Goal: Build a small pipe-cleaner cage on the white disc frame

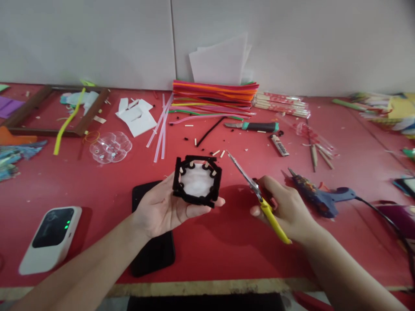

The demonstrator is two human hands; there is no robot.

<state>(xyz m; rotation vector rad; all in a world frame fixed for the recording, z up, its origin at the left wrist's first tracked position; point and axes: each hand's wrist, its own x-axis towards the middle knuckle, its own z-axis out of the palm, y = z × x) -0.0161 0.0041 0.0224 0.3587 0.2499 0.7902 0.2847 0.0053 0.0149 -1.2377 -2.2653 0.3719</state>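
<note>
My left hand (168, 207) holds up a small black octagonal craft frame (197, 180) with a white centre, fingers curled under it above the red table (227, 255). My right hand (285, 207) grips yellow-handled scissors (256, 192), blades closed and pointing up-left toward the frame, a short gap away. A black phone (152, 255) lies flat under my left wrist.
A blue glue gun (320, 196) with its cord lies right of my right hand. A white device with green lights (52, 237) sits front left. Farther back are pipe cleaners (210, 97), a utility knife (256, 126), glue sticks (162, 127), a clear plastic tray (110, 147), a wooden frame (87, 114).
</note>
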